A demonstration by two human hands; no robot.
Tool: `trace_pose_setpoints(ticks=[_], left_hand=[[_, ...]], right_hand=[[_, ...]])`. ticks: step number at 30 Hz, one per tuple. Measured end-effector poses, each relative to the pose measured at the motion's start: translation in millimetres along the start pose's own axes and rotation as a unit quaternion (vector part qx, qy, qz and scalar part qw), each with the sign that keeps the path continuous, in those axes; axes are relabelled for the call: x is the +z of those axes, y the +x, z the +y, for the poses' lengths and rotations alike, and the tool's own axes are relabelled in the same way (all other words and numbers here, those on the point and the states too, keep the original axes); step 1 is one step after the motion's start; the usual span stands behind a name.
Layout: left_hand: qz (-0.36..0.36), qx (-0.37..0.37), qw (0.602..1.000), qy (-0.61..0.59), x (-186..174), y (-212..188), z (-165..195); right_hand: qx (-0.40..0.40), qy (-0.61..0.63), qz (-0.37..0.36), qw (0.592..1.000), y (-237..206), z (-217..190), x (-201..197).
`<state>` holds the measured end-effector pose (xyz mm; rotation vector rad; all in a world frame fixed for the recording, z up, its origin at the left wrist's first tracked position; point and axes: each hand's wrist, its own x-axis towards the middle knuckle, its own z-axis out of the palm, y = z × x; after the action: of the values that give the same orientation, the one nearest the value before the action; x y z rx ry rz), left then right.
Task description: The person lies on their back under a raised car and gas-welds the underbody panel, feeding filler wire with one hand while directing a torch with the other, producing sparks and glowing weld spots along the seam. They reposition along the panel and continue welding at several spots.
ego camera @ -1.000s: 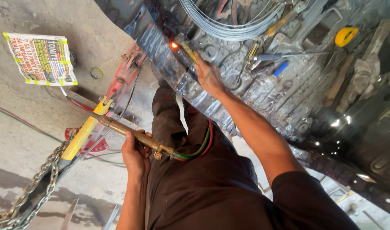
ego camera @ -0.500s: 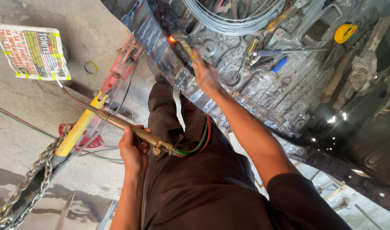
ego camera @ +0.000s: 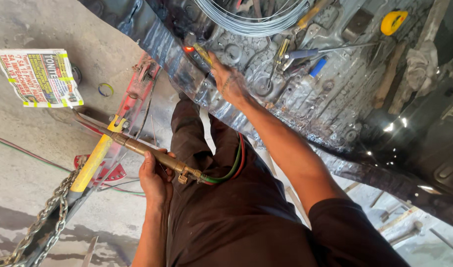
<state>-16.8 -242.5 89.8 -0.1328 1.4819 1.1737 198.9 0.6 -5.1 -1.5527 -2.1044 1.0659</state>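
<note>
My left hand (ego camera: pixel 155 178) is closed around a brass gas torch (ego camera: pixel 152 153), held low beside my left leg with its nozzle pointing away to the left. Green and red hoses (ego camera: pixel 232 165) loop from the torch's rear across my dark trousers. My right hand (ego camera: pixel 229 81) reaches forward onto a black sheet-metal panel (ego camera: pixel 335 113) and grips a short yellowish tool (ego camera: pixel 203 53). The tool's tip rests at a small glowing orange spot (ego camera: pixel 188 49) on the panel's edge.
A wire coil (ego camera: pixel 251 17), blue-handled screwdrivers (ego camera: pixel 315 66) and a yellow tape measure (ego camera: pixel 393 22) lie on the panel. On the concrete floor are a folded newspaper (ego camera: pixel 38 76), a red frame (ego camera: pixel 137 94), a yellow-handled bar (ego camera: pixel 90 165) and a chain (ego camera: pixel 43 222).
The glowing spot has shrunk and dimmed. My right hand stays at it with the tool. The torch in my left hand has kept its place by my leg.
</note>
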Motion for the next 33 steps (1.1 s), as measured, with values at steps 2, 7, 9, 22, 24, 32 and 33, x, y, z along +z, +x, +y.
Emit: trace_pose_setpoints(ticks=[2,7,9,22,24,32,33], left_hand=[[0.012,-0.004,1.0,-0.005,0.4,-3.3,-1.3],[-0.01,0.009,1.0,-0.011,0.0,2.1,1.0],[-0.007,0.006,1.0,-0.003,-1.4,1.2,-0.2],[0.021,-0.023,0.999,-0.022,8.9,-4.0,-4.7],[0.013,-0.031,0.999,-0.006,12.0,1.1,-4.3],[-0.036,-0.047,0.996,0.068,22.2,17.2,8.4],[-0.045,-0.048,0.995,0.075,22.3,18.1,10.8]], right_hand=[[0.025,-0.017,-0.061,0.998,4.7,-1.4,-4.1],[0.039,0.032,0.001,0.999,-8.6,-1.0,-14.8],[0.032,0.049,0.072,0.996,-21.2,3.0,-17.4],[0.218,-0.061,0.163,0.96,-228.8,133.1,-91.4],[0.197,-0.124,0.17,0.957,-239.6,152.5,-103.3],[0.205,-0.233,0.135,0.941,-213.8,176.3,-141.4],[0.202,-0.242,0.125,0.941,-212.2,175.2,-146.3]])
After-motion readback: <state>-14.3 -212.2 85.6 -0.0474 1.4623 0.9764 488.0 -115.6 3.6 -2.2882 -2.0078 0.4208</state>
